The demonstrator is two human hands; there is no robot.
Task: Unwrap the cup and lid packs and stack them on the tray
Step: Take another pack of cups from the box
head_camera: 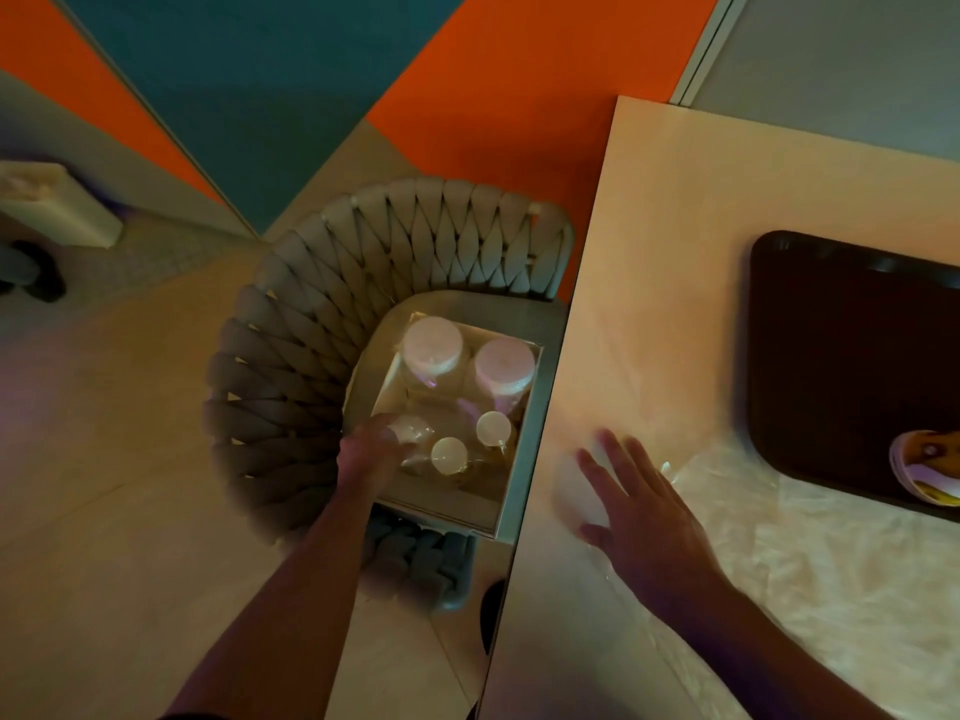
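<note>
Nearest, the right hand lies flat with fingers spread on a clear-wrapped pack at the table edge, while at nine o'clock from it the left hand reaches into the box on the woven chair and seems to close on one narrow pack, though its grip is too blurred to confirm. The fetching step looks underway; next comes lifting that pack to the table for unwrapping. I count three narrow packs and two wide ones in the box, and at two o'clock one tray bearing one short stack.
</note>
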